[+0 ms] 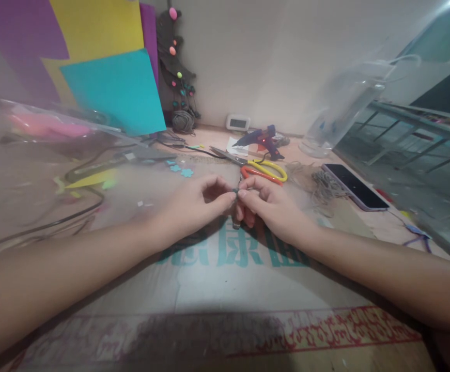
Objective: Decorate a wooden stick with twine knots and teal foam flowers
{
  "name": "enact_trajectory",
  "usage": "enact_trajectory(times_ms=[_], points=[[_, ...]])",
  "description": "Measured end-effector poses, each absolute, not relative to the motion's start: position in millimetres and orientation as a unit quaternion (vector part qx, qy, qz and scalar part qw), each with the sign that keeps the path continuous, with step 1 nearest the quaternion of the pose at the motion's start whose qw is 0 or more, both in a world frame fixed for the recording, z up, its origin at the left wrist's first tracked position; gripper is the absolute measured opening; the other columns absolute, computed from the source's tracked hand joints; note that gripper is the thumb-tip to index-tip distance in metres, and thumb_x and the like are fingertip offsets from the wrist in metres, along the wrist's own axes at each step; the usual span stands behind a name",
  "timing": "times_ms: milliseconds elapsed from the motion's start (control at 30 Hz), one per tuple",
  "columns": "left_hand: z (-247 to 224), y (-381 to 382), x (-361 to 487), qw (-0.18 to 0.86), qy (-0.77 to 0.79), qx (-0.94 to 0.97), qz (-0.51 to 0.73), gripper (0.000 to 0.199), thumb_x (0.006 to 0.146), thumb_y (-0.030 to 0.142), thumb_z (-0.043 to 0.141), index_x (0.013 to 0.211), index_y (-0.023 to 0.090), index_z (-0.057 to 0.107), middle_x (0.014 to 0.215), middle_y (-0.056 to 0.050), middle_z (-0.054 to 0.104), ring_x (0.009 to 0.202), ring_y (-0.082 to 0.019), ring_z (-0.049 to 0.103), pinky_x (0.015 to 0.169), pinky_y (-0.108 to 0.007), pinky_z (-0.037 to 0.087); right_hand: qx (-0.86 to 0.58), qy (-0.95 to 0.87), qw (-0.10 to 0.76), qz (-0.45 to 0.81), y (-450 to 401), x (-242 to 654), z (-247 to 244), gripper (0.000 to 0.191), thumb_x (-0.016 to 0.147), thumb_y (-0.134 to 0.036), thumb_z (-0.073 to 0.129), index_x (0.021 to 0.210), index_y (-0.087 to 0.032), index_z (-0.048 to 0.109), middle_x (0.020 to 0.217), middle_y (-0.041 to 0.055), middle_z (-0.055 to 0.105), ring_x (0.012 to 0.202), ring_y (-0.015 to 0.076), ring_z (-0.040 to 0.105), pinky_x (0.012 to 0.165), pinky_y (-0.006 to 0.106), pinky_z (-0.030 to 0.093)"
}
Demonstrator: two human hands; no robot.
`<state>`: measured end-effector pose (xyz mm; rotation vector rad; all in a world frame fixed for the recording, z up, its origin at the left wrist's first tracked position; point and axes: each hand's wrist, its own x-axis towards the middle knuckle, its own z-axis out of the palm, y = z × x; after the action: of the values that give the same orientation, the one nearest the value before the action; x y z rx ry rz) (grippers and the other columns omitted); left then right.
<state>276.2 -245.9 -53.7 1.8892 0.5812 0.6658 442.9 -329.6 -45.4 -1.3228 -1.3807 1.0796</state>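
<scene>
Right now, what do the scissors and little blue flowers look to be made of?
Scissors: blades probably steel, grey with a slight sheen; handles likely plastic, evenly yellow and orange-red. Blue flowers: perhaps paper or thin foam, flat and matte.

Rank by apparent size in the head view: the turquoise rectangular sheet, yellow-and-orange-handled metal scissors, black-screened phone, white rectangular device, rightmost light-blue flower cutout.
1. Turquoise sheet
2. Scissors and phone: too alike to rank
3. White device
4. Flower cutout
</scene>
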Motion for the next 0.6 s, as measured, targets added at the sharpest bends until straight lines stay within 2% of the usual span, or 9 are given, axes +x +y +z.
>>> enact_trajectory(times_ms=[300, 600], points=[[-52.1, -243.9, 273.6, 0.451, 0.248, 0.813, 0.272, 0.019, 0.090, 0.032, 0.058, 0.082, 0.017, 0.065, 0.078, -0.001, 0.072, 0.074, -0.016, 0.066, 0.067, -0.026, 0.049, -0.537, -0.554, 0.454, 0.445, -328.0, 442.7, -45.8, 0.012, 0.096, -0.030, 0.053, 0.091, -0.021, 0.046, 0.060, -0.0065, 0.063, 0.047, 0.0074, 0.052, 0.047, 0.020, 0.039], [-50.7, -246.7, 277.3, 0.536, 0.220, 0.766, 0.280, 0.009, 0.087, 0.024, 0.056, 0.086, 0.019, 0.063, 0.083, -0.002, 0.075, 0.079, -0.018, 0.071, 0.075, -0.030, 0.055, -0.542, -0.554, 0.459, 0.434, -329.1, 443.7, -45.2, 0.016, 0.096, -0.035, 0.054, 0.090, -0.022, 0.047, 0.060, -0.0065, 0.062, 0.047, 0.0086, 0.052, 0.047, 0.023, 0.039]])
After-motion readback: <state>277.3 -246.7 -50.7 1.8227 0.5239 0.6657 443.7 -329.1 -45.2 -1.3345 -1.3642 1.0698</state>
